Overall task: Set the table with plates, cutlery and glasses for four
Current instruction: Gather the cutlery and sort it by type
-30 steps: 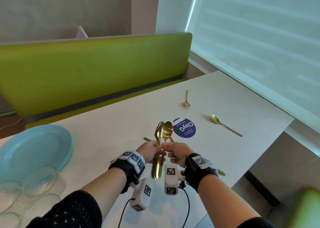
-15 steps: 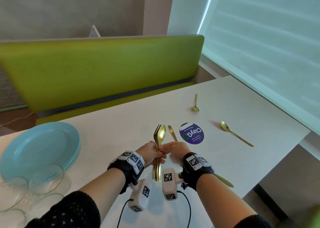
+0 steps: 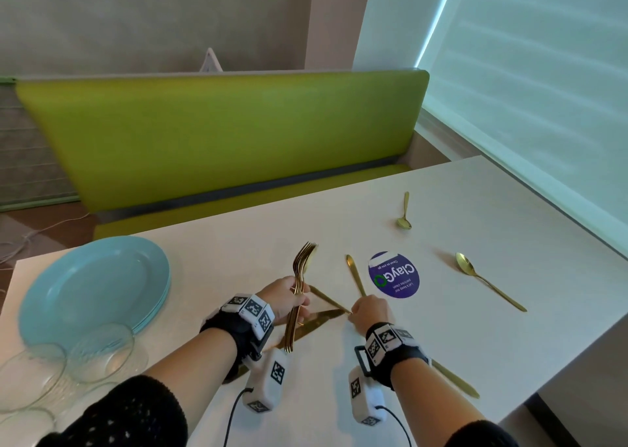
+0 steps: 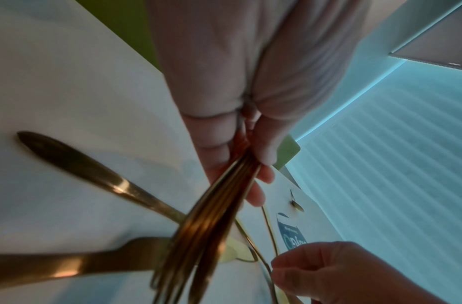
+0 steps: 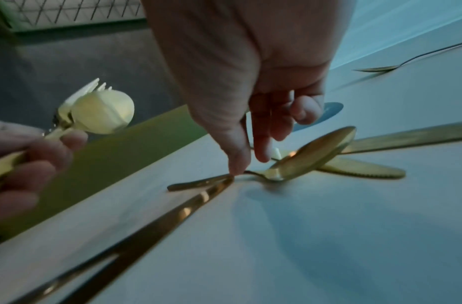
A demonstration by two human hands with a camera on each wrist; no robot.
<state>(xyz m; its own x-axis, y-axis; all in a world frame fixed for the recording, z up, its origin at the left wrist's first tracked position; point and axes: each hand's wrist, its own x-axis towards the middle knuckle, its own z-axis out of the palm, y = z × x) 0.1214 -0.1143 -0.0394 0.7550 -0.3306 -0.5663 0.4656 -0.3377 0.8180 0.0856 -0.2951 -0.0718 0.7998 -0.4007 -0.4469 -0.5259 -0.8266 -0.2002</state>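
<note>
My left hand [image 3: 289, 298] grips a bundle of gold forks with one spoon [image 3: 300, 276], held upright above the white table [image 3: 238, 249]. The left wrist view shows the bundle's handles [image 4: 212, 226] fanned below my fingers. My right hand [image 3: 370, 312] is down on the table to its right. Its thumb and forefinger [image 5: 235, 164] pinch the neck of a gold spoon [image 5: 315, 152] lying there. Gold knives [image 3: 355, 275] [image 3: 314, 322] lie crossed around it. Two more gold spoons [image 3: 404, 212] [image 3: 489, 281] lie farther right.
A stack of light blue plates [image 3: 95, 286] sits at the table's left end, with clear glasses [image 3: 85, 358] in front of it. Near the right front edge lies another knife [image 3: 455, 380]. A purple round sticker [image 3: 394, 275] marks the middle. Beyond the far edge stands a green bench [image 3: 221, 133].
My right hand has left the bundle and dropped to the table onto the loose cutlery. The left hand still holds the bundle. My view has turned left.
</note>
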